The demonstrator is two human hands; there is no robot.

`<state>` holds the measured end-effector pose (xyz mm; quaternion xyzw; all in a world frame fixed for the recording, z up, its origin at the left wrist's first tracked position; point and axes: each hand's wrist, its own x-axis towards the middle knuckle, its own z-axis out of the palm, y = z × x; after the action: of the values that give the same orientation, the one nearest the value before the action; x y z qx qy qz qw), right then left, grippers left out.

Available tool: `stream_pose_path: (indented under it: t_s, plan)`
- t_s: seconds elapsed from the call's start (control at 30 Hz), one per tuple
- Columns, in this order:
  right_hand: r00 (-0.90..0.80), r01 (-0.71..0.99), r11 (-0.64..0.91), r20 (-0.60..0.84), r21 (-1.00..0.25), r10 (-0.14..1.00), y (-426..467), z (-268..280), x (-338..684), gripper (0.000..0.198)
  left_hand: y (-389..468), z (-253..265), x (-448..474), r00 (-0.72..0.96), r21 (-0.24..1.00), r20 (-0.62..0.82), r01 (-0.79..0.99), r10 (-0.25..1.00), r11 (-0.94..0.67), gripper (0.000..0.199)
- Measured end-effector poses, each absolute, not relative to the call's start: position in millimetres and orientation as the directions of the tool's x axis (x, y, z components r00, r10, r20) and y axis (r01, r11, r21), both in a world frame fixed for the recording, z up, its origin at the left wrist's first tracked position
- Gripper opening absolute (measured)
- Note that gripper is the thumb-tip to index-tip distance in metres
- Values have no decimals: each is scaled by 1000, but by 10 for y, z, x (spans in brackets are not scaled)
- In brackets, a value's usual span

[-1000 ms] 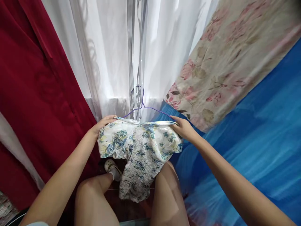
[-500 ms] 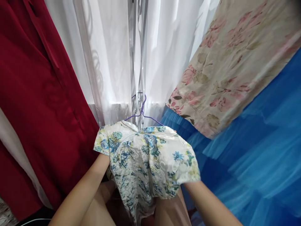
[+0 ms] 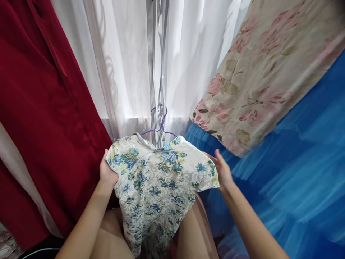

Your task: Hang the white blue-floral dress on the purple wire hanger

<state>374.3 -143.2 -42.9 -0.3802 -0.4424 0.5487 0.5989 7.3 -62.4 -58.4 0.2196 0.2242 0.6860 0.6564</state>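
Observation:
A short-sleeved floral shirt [image 3: 161, 180], white with blue, green and yellow flowers, hangs in front of me on a purple hanger [image 3: 162, 124]. The hanger's shoulders go into the neckline; its hook is up against the white cloth strips behind. At the left sleeve, my left hand [image 3: 107, 171] closes on the hem, thumb along the edge and fingers mostly behind the fabric. My right hand [image 3: 223, 172] is beside the other sleeve, thumb raised and apart, its fingers reaching partly behind the sleeve.
Dark red cloth [image 3: 67, 118] hangs on the left. White curtains [image 3: 126, 64] with narrow hanging strips [image 3: 159, 54] fill the back. On the right are beige fabric with pink flowers [image 3: 242, 97] and blue tulle [image 3: 285, 180]. My bare legs [image 3: 198, 233] lie below the shirt.
Both hands, hidden by the sleeves before, now show at the sleeves' outer edges. The shirt has shifted slightly left, and its right shoulder and sleeve sit higher.

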Motion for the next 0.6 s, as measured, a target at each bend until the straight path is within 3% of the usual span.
stream_pose_path:
  t_s: [0.17, 0.27, 0.33, 0.4, 0.5, 0.6]
  plan:
    - [-147, -172, 87, 113, -981, 983, -1703, -115, 3713, 39, -546, -123, 69, -67, 652, 137, -745, 988, -141, 35]
    - [-113, -222, 101, 129, -970, 985, -1749, 27, 3520, 37, -564, 38, 28, -139, 711, 225, -653, 964, -260, 36]
    - [-37, -307, 121, 138, -944, 990, -1747, 85, 3452, 34, -604, 123, -17, -249, 753, 362, -489, 898, -440, 45]
    - [44, -363, 142, 136, -921, 990, -1761, 113, 3442, 31, -684, 204, -46, -305, 735, 596, -166, 743, -658, 64]
    - [113, -353, 171, 139, -920, 984, -1899, 84, 3447, 34, -850, 298, 3, -83, 467, 875, 408, 478, -784, 89]
    - [74, -164, 186, 176, -969, 982, -2244, -31, 3370, 37, -960, 263, 166, 223, 180, 886, 642, 406, -745, 92]
